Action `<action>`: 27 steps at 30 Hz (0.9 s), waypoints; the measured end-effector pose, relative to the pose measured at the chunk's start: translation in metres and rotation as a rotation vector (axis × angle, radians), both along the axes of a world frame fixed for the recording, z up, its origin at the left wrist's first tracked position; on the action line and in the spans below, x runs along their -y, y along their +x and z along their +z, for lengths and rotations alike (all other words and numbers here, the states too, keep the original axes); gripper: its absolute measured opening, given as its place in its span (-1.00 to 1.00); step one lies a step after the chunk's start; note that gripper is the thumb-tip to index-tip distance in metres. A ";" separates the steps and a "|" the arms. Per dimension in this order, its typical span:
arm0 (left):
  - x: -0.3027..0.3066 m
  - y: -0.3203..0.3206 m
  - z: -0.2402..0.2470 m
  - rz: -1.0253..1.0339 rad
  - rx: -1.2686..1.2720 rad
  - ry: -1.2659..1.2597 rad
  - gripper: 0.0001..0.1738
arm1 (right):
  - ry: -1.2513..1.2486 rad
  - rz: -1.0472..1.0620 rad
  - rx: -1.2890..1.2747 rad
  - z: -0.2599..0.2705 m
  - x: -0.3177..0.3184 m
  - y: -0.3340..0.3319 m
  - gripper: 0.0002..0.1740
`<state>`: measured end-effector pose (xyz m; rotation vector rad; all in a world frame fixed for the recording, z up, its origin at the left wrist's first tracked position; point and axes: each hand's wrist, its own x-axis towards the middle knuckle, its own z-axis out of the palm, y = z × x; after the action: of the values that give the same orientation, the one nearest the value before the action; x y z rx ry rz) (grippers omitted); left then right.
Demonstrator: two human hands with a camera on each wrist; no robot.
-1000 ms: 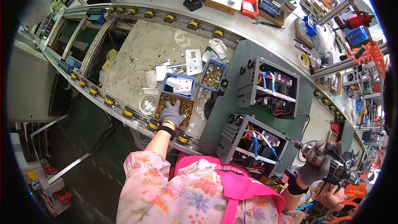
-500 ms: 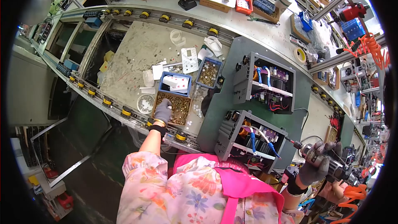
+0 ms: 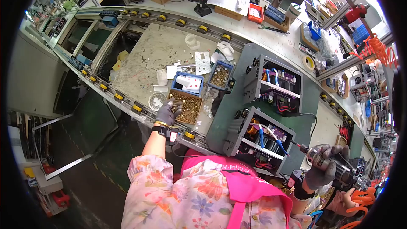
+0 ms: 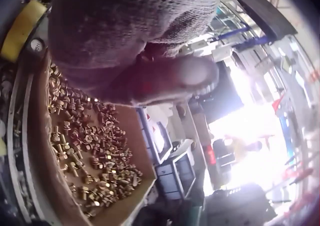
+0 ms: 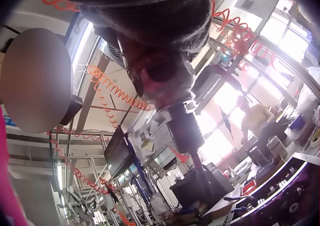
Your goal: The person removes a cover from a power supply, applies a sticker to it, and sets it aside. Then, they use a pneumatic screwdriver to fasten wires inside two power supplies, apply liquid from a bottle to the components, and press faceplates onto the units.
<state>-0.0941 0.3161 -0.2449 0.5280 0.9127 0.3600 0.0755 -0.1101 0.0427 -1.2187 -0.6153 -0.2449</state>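
Note:
My gloved left hand [image 3: 166,113] is over the near left edge of a cardboard box [image 4: 145,188] of brass screws [image 4: 107,171]. Its fingers are curled, and a small shiny piece, seemingly a screw, shows at the thumb tip in the left wrist view. At the right, my gloved right hand [image 3: 322,173] grips a power screwdriver [image 3: 313,154], its bit directed at the nearer grey metal unit [image 3: 258,144]. Wires, coils and boards show inside that open unit. A second such unit [image 3: 275,80] stands behind it.
Behind the screw box sits a blue bin [image 3: 187,83] with white parts; another blue bin [image 3: 220,75] holds small hardware. A round clear dish [image 3: 157,101] stands at the left. Roller rails [image 3: 137,108] edge the line. Orange coiled hoses [image 5: 115,90] hang overhead.
My left hand has moved from among the screws to the box's near left edge, fingers now curled. The right hand keeps its grip on the screwdriver. The head view has shifted slightly.

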 end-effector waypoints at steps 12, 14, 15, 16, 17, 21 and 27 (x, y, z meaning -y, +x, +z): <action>0.022 -0.003 0.035 0.054 0.161 0.007 -0.62 | 0.112 0.092 0.016 0.007 0.036 -0.028 -0.36; 0.026 0.000 0.036 0.043 0.133 0.040 -0.62 | 0.132 0.095 0.000 0.007 0.042 -0.032 -0.36; 0.028 0.002 0.037 0.030 0.117 0.055 -0.62 | 0.144 0.091 -0.017 0.007 0.044 -0.035 -0.36; 0.033 0.006 0.042 -0.008 0.098 0.091 -0.70 | 0.157 0.081 -0.032 0.007 0.048 -0.038 -0.35; 0.041 0.011 0.054 -0.096 0.119 0.138 -0.79 | 0.169 0.096 -0.026 0.006 0.052 -0.037 -0.34; 0.120 0.041 0.134 -0.421 0.178 0.226 -0.87 | 0.212 0.082 -0.033 0.008 0.052 -0.045 -0.35; 0.247 0.062 0.223 -0.968 0.313 0.044 -0.81 | 0.370 0.194 -0.128 0.007 0.040 -0.062 -0.34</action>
<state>-0.0324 0.0687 -0.0223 0.8583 0.2734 -0.4118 0.0134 -0.1501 0.0500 -0.8058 -0.5439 -0.1094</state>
